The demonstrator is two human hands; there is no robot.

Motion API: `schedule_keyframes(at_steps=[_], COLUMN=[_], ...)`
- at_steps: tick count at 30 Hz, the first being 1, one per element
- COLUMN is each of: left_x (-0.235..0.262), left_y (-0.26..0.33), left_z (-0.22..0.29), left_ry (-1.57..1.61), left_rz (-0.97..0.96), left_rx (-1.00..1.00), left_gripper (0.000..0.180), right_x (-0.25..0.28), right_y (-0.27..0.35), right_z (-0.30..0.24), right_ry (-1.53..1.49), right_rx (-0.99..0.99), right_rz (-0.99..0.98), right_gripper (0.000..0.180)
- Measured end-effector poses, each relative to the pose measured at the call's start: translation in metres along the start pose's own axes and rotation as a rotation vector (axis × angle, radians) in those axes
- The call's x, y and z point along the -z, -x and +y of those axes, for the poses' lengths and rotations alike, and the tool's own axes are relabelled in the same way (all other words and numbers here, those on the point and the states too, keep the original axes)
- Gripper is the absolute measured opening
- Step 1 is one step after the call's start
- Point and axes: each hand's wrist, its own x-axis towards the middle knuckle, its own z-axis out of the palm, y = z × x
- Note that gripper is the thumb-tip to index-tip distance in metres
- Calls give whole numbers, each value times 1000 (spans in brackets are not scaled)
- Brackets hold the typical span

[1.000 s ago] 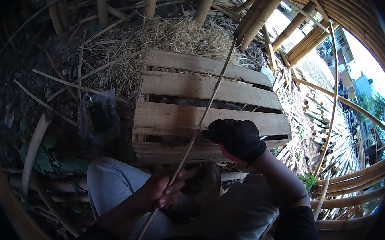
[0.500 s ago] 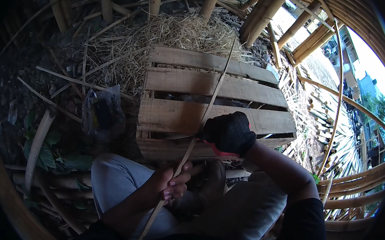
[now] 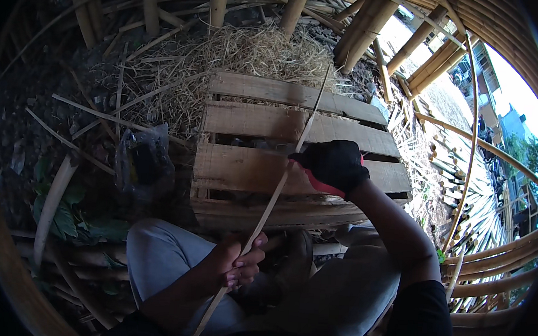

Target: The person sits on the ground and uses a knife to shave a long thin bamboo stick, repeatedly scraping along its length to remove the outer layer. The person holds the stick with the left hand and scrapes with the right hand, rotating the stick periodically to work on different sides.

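A long, thin bamboo strip [image 3: 273,199] slants from my lap up across a slatted wooden crate [image 3: 235,165]. My bare left hand [image 3: 241,265] is closed around its lower part, above my bent leg. Farther up, my right hand [image 3: 330,166], in a black glove with a red palm side, is closed against the strip over the crate's near slats. The fingers of that hand wrap a knife whose handle is hidden. Its blade is only a faint blur left of the strip now.
Straw-like shavings [image 3: 258,48] are heaped behind the crate. To its left lies a clear plastic bag [image 3: 145,159] with a dark object inside. Bamboo posts [image 3: 366,28] stand at the back, and cut poles [image 3: 466,207] are piled at right. Loose strips lie on the left ground.
My right hand has moved up and slightly right along the strip, away from my left hand. The blade that showed plainly beside it is now blurred. My left hand keeps its grip.
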Motion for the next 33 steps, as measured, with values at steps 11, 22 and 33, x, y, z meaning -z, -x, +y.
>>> schedule_keyframes(at_steps=[11, 22, 33], left_x=[0, 2, 5], left_y=[1, 1, 2], left_z=[-1, -2, -5], left_ry=[-28, -31, -8], left_rz=[-17, -6, -8], left_rx=[8, 48, 47], left_gripper=[25, 29, 24], right_x=[-11, -20, -16], right_y=[-15, -13, -4], right_z=[62, 85, 47], right_ry=[108, 266, 78], right_rx=[-154, -152, -154], right_rz=[60, -29, 58], right_gripper=[36, 30, 42])
